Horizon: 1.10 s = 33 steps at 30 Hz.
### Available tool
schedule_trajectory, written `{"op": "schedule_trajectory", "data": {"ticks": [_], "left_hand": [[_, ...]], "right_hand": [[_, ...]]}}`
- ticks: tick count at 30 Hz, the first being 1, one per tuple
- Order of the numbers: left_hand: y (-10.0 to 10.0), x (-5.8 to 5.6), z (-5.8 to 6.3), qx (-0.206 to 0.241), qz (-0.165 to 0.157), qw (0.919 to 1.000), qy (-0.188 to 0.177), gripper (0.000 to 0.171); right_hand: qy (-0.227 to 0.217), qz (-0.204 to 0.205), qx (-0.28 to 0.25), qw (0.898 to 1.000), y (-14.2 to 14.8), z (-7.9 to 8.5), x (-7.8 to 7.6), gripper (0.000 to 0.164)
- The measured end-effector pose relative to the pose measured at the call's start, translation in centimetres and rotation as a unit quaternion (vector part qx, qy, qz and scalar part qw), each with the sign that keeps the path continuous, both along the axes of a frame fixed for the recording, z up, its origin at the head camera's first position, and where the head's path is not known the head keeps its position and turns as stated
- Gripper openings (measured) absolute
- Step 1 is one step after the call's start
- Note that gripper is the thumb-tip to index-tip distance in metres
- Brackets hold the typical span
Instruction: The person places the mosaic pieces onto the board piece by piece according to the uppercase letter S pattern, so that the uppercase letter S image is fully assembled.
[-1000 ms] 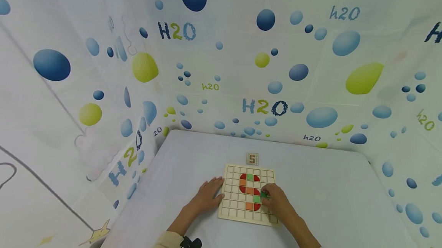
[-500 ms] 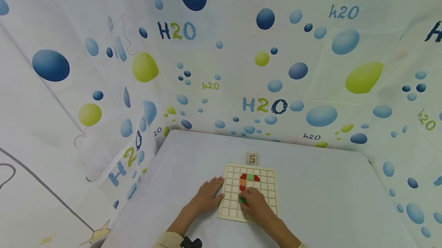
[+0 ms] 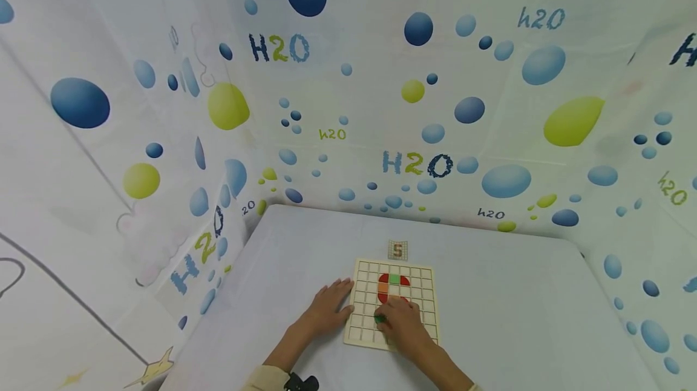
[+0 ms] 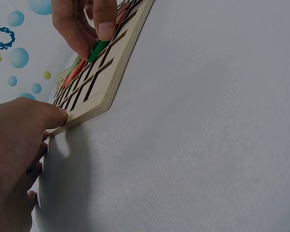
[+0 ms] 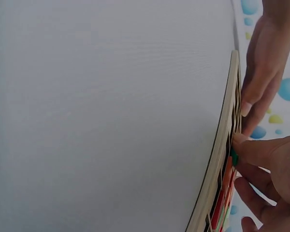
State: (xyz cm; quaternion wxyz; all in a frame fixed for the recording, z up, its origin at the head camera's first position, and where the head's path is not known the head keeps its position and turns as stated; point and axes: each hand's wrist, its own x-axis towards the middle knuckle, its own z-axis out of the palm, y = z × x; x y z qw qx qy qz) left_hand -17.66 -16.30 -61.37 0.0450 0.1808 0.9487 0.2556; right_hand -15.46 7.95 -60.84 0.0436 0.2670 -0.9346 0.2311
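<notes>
A pale wooden board [image 3: 362,323] with a grid of square cells lies on the table. Coloured tiles sit in its cells: a light green tile [image 3: 394,279], an orange tile [image 3: 383,288] and red round-cornered tiles. My right hand [image 3: 404,325] pinches a dark green tile [image 4: 97,50] between thumb and finger, low over the lower middle cells, and covers part of the pattern. In the right wrist view the green tile [image 5: 234,157] shows at those fingertips. My left hand [image 3: 327,309] rests at the board's left edge, fingers extended, thumb on the rim.
Behind the board lies a small card [image 3: 398,250] with an S-shaped pattern on a grid. A white cloth [image 3: 506,306] covers the table. White curtains [image 3: 359,94] with blue and green dots and H2O lettering stand around the back and sides.
My right hand has moved left from the board's right side to its lower middle, carrying the green tile, then dipped slightly. The left hand has stayed at the left edge.
</notes>
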Motion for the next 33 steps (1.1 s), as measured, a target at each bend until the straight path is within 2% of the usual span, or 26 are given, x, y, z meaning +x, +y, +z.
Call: {"op": "schedule_trajectory", "data": {"ticks": [6,11,19,27,33], "left_hand": [[-0.1,-0.1,-0.1,-0.002,-0.002,1.0000,-0.001,0.061],[-0.3,-0.3,-0.1,-0.003,-0.001,1.0000,0.002,0.060],[-0.3,-0.3,-0.2,-0.004,-0.002,1.0000,0.003,0.061],[-0.3,-0.4,-0.5,-0.007,-0.001,1.0000,0.004,0.060],[-0.3,-0.5,-0.3,-0.008,-0.002,1.0000,0.003,0.060]], "right_hand": [[0.028,0.007,0.033,0.999,0.3,-0.2,0.2,0.023],[0.054,0.012,0.038,0.998,0.3,-0.3,0.4,0.026],[0.053,0.008,0.046,0.997,0.2,-0.5,0.9,0.028],[0.072,0.006,0.046,0.996,0.5,-0.4,1.2,0.025],[0.057,0.010,0.058,0.997,0.7,-0.2,0.6,0.022]]}}
